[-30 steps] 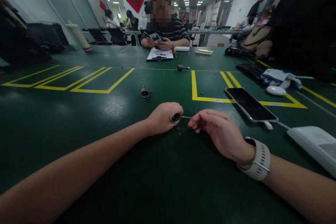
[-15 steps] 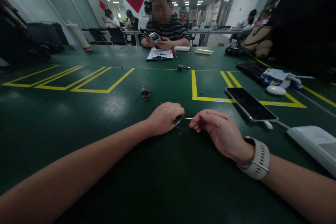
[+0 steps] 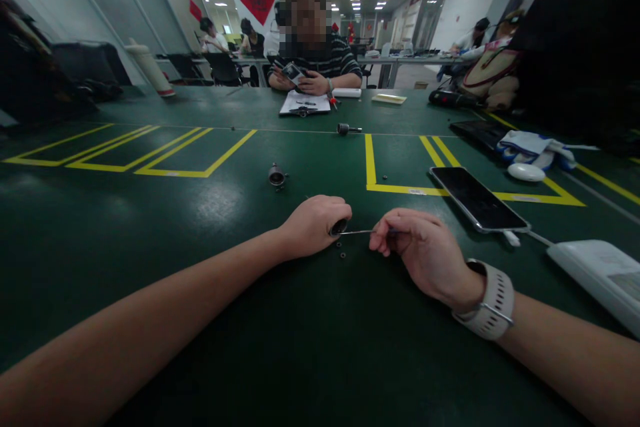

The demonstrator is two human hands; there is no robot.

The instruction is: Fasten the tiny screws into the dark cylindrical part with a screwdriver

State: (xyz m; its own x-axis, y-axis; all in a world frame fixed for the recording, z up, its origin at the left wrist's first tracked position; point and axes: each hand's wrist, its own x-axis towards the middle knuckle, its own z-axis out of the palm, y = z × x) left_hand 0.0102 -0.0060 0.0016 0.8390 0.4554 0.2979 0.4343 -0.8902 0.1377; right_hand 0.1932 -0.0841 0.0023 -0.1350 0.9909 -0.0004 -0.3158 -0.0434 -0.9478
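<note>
The work looks mid-way to me. The person's left hand (image 3: 313, 223) is closed round a small dark metal cylinder (image 3: 339, 227), its round open end turned toward the right hand (image 3: 425, 253). That hand pinches a thin metal rod (image 3: 357, 232) between thumb and fingertips, the other fingers curled in. The rod's far tip sits at the cylinder's mouth – whether it is inside or only touching the rim, I cannot tell. Two or three tiny dark ring-shaped bits (image 3: 342, 254) lie loose on the dark green table (image 3: 150, 247) just under the rod, so I judge some small parts are not yet fitted.

Everything is easiest placed from the black smartphone (image 3: 477, 199) lying flat: the held cylinder is to its left and a little nearer the person, both hands resting on the table there. Farther left of the phone lies a second short metal barrel (image 3: 276, 175); beyond the phone, a third metal piece with a thin stem (image 3: 345, 128). Near the phone's right are white-and-blue gloves (image 3: 533, 145) and a white flat box (image 3: 600, 277).

The cylinder itself is stubby, dull grey-black, mostly hidden in the fist – only its ringed end shows. The right wrist wears a white watch band (image 3: 493, 303).
</note>
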